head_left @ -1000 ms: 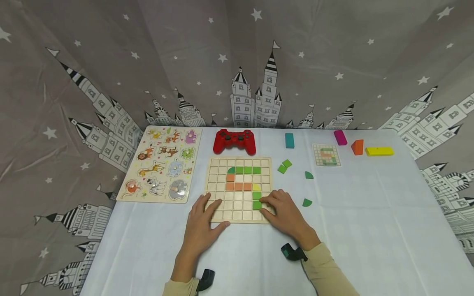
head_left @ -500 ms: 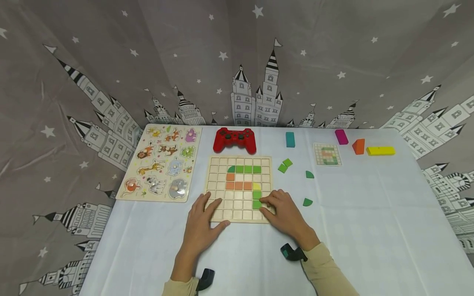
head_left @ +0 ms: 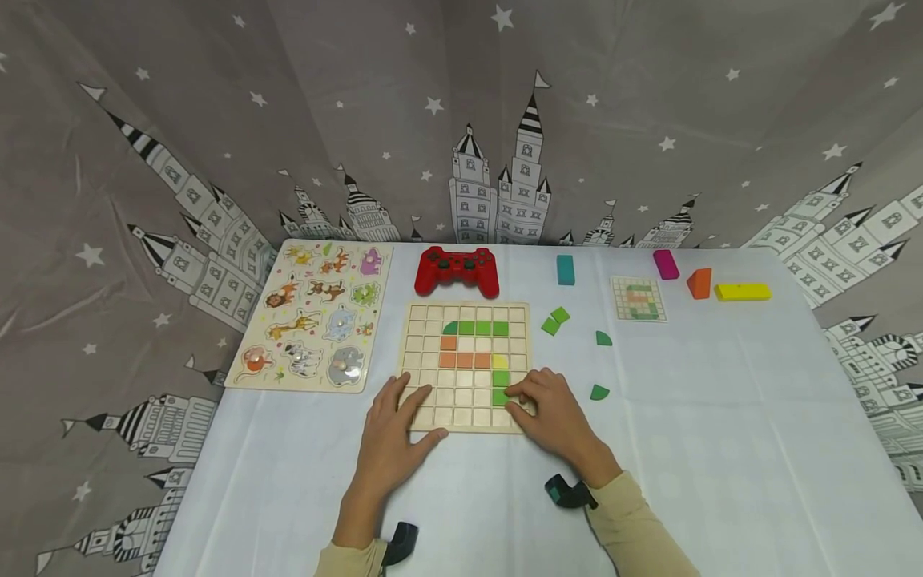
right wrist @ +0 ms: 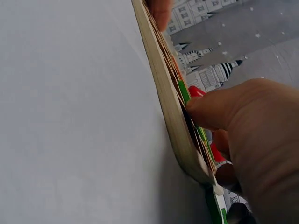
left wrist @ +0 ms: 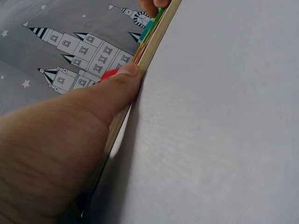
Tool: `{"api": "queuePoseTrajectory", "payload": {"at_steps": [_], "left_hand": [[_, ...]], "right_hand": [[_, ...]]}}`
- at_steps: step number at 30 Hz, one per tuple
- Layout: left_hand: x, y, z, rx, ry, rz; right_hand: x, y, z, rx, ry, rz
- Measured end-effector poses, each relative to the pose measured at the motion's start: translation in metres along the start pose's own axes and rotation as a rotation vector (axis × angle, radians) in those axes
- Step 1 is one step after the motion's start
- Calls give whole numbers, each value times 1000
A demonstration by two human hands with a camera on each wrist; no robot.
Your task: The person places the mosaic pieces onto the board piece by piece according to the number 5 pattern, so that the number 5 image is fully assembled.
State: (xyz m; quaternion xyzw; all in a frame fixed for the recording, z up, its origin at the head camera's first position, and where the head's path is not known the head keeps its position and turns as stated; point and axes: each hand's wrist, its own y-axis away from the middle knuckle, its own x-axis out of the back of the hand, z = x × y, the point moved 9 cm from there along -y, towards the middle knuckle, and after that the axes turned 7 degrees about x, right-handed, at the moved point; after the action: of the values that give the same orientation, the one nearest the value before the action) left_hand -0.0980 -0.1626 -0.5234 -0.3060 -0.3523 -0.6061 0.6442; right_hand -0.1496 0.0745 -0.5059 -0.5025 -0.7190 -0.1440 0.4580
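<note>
A wooden grid board (head_left: 464, 416) lies on the white-covered table, with green, orange and yellow tiles set in its cells. My left hand (head_left: 392, 441) rests on the board's left front part, fingers spread; in the left wrist view its thumb (left wrist: 124, 77) lies along the board's edge. My right hand (head_left: 561, 417) is at the board's right side, thumb and index finger pinching a green square tile (head_left: 499, 397) that sits in a cell. Above it are another green square and a yellow tile (head_left: 500, 362). In the right wrist view, the thumb (right wrist: 205, 109) touches a green tile (right wrist: 183, 91).
Loose green squares (head_left: 555, 320) and green quarter-circles (head_left: 600, 393) lie right of the board. Farther back are a pattern card (head_left: 638, 316), a red game controller (head_left: 457, 272), and teal (head_left: 566, 270), magenta, orange and yellow blocks (head_left: 743, 292). An animal peg puzzle (head_left: 241, 378) lies left.
Both hands and the tiles stay in the same places on the board. The head view has shifted very slightly.
</note>
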Motion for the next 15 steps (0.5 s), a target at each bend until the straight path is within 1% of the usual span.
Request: {"api": "queuePoseTrajectory", "payload": {"at_steps": [6,15], "left_hand": [[0,0,0,4,1,0],[1,0,0,5,-8,4]], "right_hand": [[-1,-1,-2,-16,42,-1],[1,-2,-4,-18,46,-1]]}}
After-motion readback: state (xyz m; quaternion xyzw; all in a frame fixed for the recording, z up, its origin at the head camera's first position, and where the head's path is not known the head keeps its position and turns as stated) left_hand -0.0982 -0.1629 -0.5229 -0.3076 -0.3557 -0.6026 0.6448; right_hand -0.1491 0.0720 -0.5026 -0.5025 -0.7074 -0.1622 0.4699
